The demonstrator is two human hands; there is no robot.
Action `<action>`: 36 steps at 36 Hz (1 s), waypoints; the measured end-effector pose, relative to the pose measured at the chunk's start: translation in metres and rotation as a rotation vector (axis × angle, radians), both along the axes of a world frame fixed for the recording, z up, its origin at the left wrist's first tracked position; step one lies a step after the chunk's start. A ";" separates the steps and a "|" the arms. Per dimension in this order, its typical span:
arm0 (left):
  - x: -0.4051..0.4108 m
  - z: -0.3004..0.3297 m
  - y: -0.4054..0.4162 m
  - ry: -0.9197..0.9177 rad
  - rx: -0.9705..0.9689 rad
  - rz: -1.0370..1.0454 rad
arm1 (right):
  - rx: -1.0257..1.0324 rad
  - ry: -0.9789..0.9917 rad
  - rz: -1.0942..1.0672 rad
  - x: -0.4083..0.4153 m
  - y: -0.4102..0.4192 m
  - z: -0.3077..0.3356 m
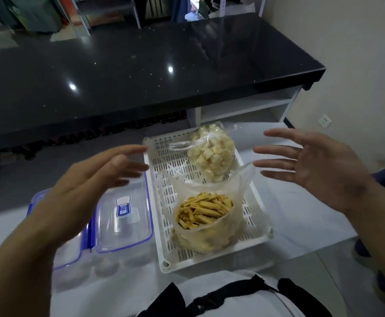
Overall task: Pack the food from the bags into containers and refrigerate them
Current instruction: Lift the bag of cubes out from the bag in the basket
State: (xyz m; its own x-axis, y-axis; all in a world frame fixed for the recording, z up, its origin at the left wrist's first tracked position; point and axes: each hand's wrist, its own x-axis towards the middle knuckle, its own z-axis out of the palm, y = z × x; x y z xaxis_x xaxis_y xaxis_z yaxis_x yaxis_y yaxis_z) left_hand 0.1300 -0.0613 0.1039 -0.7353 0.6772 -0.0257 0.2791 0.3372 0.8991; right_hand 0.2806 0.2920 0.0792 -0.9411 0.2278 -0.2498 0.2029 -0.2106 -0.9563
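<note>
On the white surface, near its front edge, a white slotted tray (155, 202) carries two clear bags. At the tray's far end lies a tied bag of pale cubes (212, 154); at its near end stands an open bag of yellow strips (206, 216), its plastic mouth rising loosely toward the cubes. Just left of the tray sit two clear containers with blue-rimmed lids, the right one (124, 216) touching or nearly touching the tray's left wall, the left one (65, 250) largely hidden under the forearm. Both hands hover above, holding nothing: the left hand (84, 179) has its grip spread, fingers straight and pointing toward the tray's far left corner; the right hand (312, 163) faces it palm-in, fingers fanned apart, over the tray's right side. Beyond stands a black counter (141, 72).
</note>
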 end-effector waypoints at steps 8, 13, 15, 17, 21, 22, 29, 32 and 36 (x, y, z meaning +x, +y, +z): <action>-0.044 -0.018 0.083 0.318 -0.410 -0.148 | 0.971 -0.277 0.075 -0.058 -0.006 -0.057; -0.077 -0.059 0.144 0.374 -0.517 -0.230 | 1.210 -0.249 0.110 -0.093 -0.020 -0.073; -0.086 -0.071 0.160 0.358 -0.515 -0.224 | 1.207 -0.231 0.092 -0.103 -0.026 -0.078; -0.095 -0.080 0.173 0.286 -0.491 -0.200 | 1.241 -0.257 0.073 -0.110 -0.030 -0.085; -0.104 -0.093 0.188 0.042 -0.394 -0.114 | 1.326 -0.316 0.086 -0.116 -0.032 -0.103; -0.105 -0.096 0.190 -0.001 -0.371 -0.093 | 1.340 -0.320 0.089 -0.116 -0.031 -0.107; -0.093 -0.103 0.188 -0.112 -0.257 -0.013 | 1.085 -0.169 0.016 -0.115 -0.029 -0.112; -0.087 -0.102 0.174 -0.113 -0.256 0.010 | 0.775 -0.138 -0.019 -0.114 -0.031 -0.112; -0.074 -0.105 0.151 -0.030 -0.265 0.034 | 0.672 -0.039 0.116 -0.112 -0.034 -0.112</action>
